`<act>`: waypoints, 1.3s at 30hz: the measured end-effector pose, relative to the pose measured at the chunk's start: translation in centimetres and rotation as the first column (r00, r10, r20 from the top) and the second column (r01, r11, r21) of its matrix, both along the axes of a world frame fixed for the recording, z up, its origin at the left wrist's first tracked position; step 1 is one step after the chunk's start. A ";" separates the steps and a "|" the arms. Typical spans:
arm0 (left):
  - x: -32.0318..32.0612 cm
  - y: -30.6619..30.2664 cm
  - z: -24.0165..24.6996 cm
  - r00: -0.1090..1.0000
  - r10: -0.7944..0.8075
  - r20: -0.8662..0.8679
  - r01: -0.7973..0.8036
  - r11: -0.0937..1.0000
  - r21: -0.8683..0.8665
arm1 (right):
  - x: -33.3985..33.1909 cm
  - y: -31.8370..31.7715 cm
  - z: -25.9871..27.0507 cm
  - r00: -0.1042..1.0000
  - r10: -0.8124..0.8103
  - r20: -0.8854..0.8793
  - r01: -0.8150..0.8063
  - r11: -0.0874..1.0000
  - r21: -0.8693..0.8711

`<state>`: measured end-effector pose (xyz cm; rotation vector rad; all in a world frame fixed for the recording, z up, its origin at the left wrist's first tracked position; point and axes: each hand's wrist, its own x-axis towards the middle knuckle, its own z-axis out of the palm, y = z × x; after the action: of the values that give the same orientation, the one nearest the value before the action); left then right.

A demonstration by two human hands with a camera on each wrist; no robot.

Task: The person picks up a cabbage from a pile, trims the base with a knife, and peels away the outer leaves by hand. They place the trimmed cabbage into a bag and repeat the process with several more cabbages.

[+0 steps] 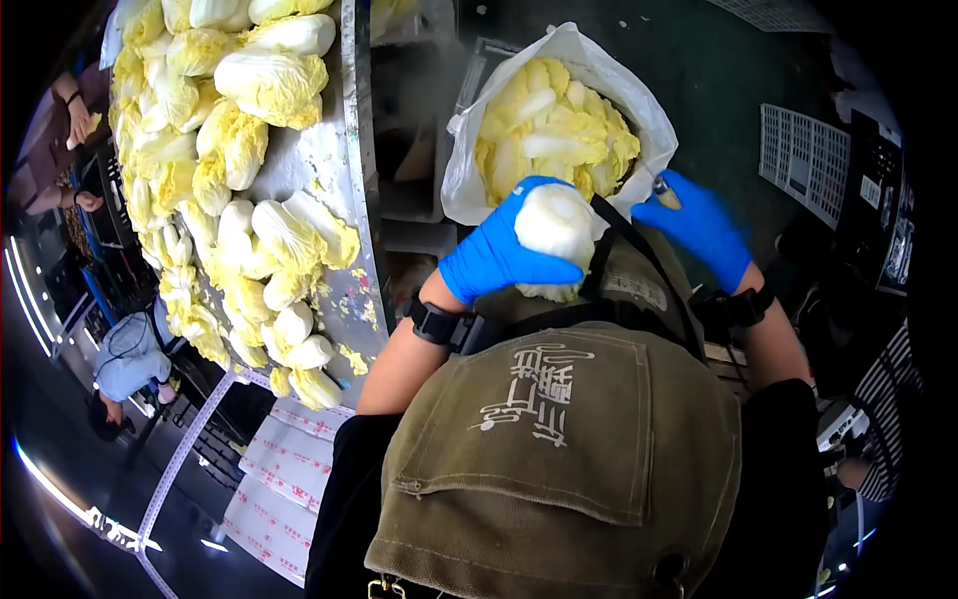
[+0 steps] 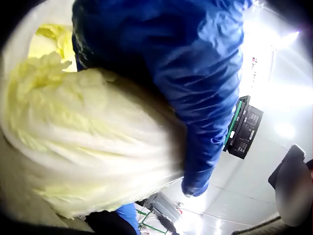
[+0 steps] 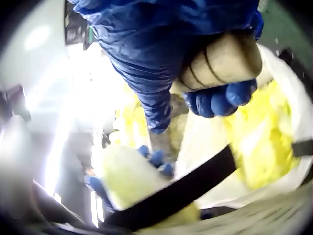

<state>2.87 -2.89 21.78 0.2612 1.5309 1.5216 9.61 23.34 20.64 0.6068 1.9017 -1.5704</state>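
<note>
My blue-gloved left hand (image 1: 489,255) grips a head of napa cabbage (image 1: 556,222), its white base facing up, in front of the apron. In the left wrist view, the cabbage (image 2: 98,142) shows pale ribs and yellow leaf edges, with the gloved thumb along its base end. To the right of it, apart from the cabbage, my gloved right hand (image 1: 704,230) holds a knife. Fingers wrap its wooden handle (image 3: 222,63) in the right wrist view, and the grey blade (image 3: 160,142) points down toward the cabbage. Just ahead, a white plastic bag (image 1: 461,190) holds loose yellow cabbage leaves (image 1: 554,120).
A metal table (image 1: 354,130) at the left carries a heap of napa cabbages (image 1: 269,85). White printed boxes (image 1: 279,479) are stacked below its near end. Grey plastic crates (image 1: 803,160) stand at the right. Other people (image 1: 135,349) are at the far left and right.
</note>
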 end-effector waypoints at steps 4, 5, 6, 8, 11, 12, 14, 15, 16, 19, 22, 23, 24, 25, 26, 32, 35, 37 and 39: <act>-1.3 0.5 -0.7 0.970 0.130 0.207 -0.151 0.985 0.088 | -1.4 -4.2 1.2 0.984 -0.169 -0.054 0.123 0.872 -0.473; -1.6 0.8 -0.3 0.939 0.178 0.294 -0.216 0.971 0.103 | -1.8 -5.2 1.5 0.976 -0.189 -0.106 0.116 0.869 -0.482; -1.5 1.3 -0.3 0.931 0.235 0.279 -0.289 0.942 0.170 | -2.1 -5.7 1.6 0.965 -0.209 -0.159 0.106 0.865 -0.490; -1.7 1.7 -0.1 0.903 0.340 0.265 -0.387 0.910 0.152 | -2.6 -5.7 1.5 0.952 -0.247 -0.184 0.135 0.871 -0.472; -1.6 1.7 -1.2 0.861 0.392 0.324 -0.457 0.875 0.157 | -3.1 -5.5 0.9 0.933 -0.274 -0.231 0.148 0.881 -0.449; -1.2 2.1 -1.3 0.834 0.403 0.377 -0.491 0.854 0.174 | -3.0 -5.5 0.3 0.934 -0.272 -0.231 0.154 0.891 -0.427; -0.8 2.6 -1.4 0.825 0.415 0.383 -0.508 0.842 0.182 | -3.0 -5.7 -0.1 0.928 -0.283 -0.244 0.173 0.904 -0.391; -0.7 2.7 -1.6 0.844 0.418 0.337 -0.492 0.852 0.177 | -3.2 -6.1 0.1 0.920 -0.296 -0.259 0.186 0.908 -0.376; -0.4 2.9 -1.7 0.859 0.419 0.293 -0.478 0.862 0.169 | -3.1 -6.4 0.1 0.912 -0.307 -0.271 0.200 0.911 -0.360; -0.2 3.0 -1.9 0.826 0.438 0.356 -0.517 0.840 0.167 | -2.9 -6.4 -1.1 0.910 -0.354 -0.218 0.227 0.862 -0.454; -0.3 2.6 -2.0 0.608 0.409 0.681 -0.671 0.723 0.164 | -3.3 -6.0 0.5 0.889 -0.455 -0.053 0.367 0.777 -0.511; -0.1 2.4 -2.5 0.664 0.409 0.626 -0.632 0.754 0.179 | -3.3 -6.0 0.5 0.896 -0.439 -0.071 0.351 0.795 -0.494; 0.0 2.2 -2.9 0.717 0.403 0.568 -0.591 0.784 0.190 | -3.3 -6.0 0.4 0.902 -0.423 -0.089 0.334 0.813 -0.476; 0.1 2.2 -3.2 0.767 0.393 0.507 -0.548 0.813 0.198 | -3.3 -6.0 0.4 0.907 -0.407 -0.107 0.318 0.830 -0.458; 0.3 2.6 -3.3 0.863 0.388 0.325 -0.466 0.859 0.212 | -3.3 -6.0 0.1 0.900 -0.410 -0.151 0.306 0.838 -0.451; -0.1 3.0 -2.8 0.757 0.416 0.504 -0.578 0.786 0.219 | -3.3 -5.6 0.1 0.918 -0.369 -0.148 0.269 0.851 -0.451; -0.2 3.0 -2.9 0.799 0.435 0.416 -0.547 0.813 0.199 | -2.7 -6.1 -0.9 0.871 -0.434 -0.232 0.320 0.858 -0.403; 0.4 3.6 -2.8 0.902 0.414 0.124 -0.429 0.892 0.140 | -2.5 -6.5 -2.4 0.839 -0.384 -0.384 0.285 0.914 -0.290; 0.3 3.7 -3.0 0.848 0.446 0.286 -0.502 0.850 0.163 | -2.4 -6.3 -2.3 0.875 -0.388 -0.291 0.286 0.897 -0.337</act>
<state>3.12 0.78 18.77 -0.1891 1.2763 2.0496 7.20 17.04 18.32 0.5866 1.8274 -2.2682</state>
